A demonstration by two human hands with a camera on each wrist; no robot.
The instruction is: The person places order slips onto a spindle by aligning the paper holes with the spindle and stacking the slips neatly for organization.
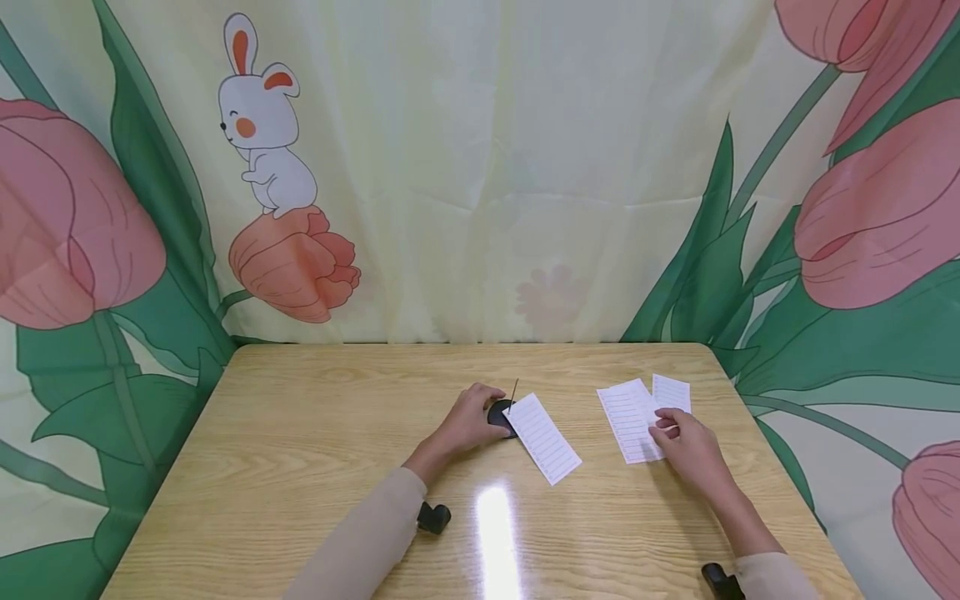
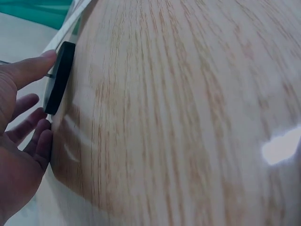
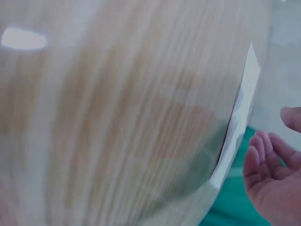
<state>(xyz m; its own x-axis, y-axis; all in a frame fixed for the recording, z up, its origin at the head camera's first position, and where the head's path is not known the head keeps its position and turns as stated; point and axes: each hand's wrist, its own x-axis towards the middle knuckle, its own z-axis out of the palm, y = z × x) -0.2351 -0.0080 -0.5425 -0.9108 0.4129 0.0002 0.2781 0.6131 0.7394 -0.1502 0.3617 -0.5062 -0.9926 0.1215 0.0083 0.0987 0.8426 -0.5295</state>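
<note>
My left hand holds the round black base of a receipt spike at its edges, thumb on one side and fingers on the other. From the base a thin spike stands up. A lined white paper slip overlaps the base, its upper left corner at the spike's foot. Over at the right, my right hand hovers over the lower edge of two more printed slips, a larger one and a smaller one. In the right wrist view its thumb stands apart from the bent fingers, nothing between them.
Everything lies on a light wood-grain table. A curtain with a rabbit and tulips hangs behind its far edge. Black wrist cameras sit at the left cuff and the right cuff. Light glares off the tabletop near its front.
</note>
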